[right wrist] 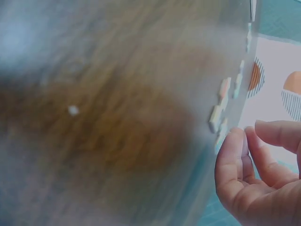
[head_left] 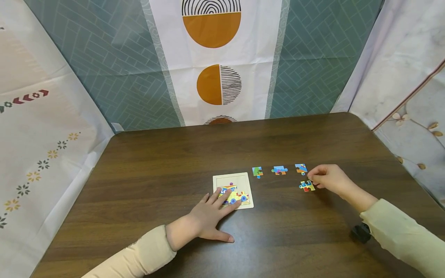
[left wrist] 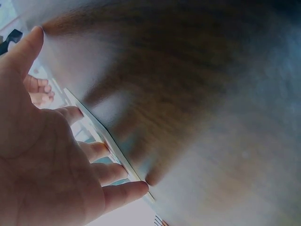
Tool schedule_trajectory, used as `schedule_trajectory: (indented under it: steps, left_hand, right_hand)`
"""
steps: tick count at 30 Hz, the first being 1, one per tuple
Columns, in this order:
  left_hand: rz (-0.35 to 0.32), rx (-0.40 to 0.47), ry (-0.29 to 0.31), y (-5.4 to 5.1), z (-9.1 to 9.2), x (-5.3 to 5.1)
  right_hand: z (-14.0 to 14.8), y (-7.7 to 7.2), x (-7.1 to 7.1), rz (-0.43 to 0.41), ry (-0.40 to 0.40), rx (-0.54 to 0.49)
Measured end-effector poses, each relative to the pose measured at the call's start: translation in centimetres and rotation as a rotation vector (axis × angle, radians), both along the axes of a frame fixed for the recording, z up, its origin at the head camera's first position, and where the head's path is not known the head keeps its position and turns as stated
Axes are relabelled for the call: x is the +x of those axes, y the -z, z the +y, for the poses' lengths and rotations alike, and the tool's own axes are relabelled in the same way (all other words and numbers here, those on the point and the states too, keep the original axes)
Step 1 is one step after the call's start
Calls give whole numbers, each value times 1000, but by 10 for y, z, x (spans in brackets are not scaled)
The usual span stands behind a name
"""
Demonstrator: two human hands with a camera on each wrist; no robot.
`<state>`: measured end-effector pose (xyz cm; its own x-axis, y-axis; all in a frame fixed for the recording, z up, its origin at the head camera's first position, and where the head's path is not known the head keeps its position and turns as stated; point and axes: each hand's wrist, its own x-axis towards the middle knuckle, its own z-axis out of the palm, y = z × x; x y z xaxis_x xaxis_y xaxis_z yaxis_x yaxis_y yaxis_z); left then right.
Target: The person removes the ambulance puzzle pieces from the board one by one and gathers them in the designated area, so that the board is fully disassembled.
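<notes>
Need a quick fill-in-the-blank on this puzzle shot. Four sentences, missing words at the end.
1. The hand spread over the puzzle board is the person's ____ hand.
2. The wheels of the pictured vehicle are coloured ____.
3. The row of loose pieces farther from the person counts ____ pieces.
4. The loose piece nearest the board is mostly ____.

Missing words: left; blue; three; green.

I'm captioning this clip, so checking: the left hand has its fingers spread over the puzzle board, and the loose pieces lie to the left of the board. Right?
Not quite: the head view shows the loose pieces to the right of the puzzle board. The left hand does have its fingers spread over it.
</notes>
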<state>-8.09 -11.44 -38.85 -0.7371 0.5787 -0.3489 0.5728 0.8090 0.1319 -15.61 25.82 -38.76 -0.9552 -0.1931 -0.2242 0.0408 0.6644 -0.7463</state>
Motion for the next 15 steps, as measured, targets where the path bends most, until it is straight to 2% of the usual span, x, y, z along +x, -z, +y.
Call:
schedule_trajectory:
  steps: [9,15]
  left_hand:
    - [1,2,4,2,0,-1]
    - [-10,8,0,1,0,0]
  right_hand:
    - [-19,-14,5,36,-39,2]
    - [-34,-18,5,71,-69,-21]
